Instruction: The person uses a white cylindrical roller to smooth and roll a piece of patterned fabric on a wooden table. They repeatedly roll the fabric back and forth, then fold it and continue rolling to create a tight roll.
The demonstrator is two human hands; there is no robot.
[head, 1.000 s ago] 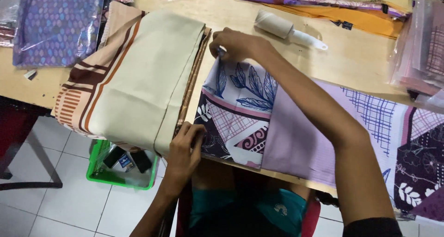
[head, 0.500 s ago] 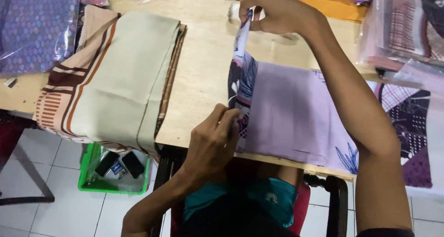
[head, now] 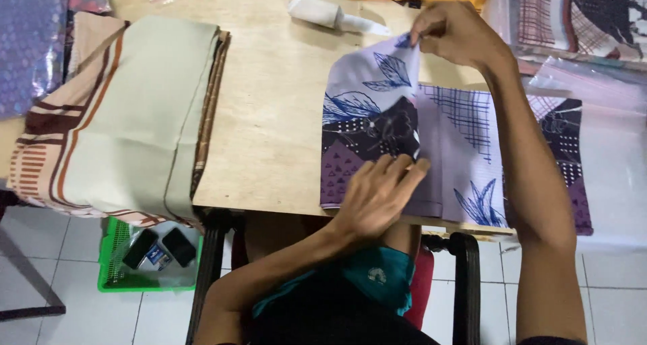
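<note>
A folded purple patterned cloth (head: 404, 136) is laid at the near edge of the worktop (head: 276, 116). Its far corner is pinched shut in the grip of the right hand (head: 455, 32). The left hand (head: 381, 193) is pressed flat on it, fingers extended, nothing grasped. A folded beige cloth (head: 128, 109) is noted at the left edge.
</note>
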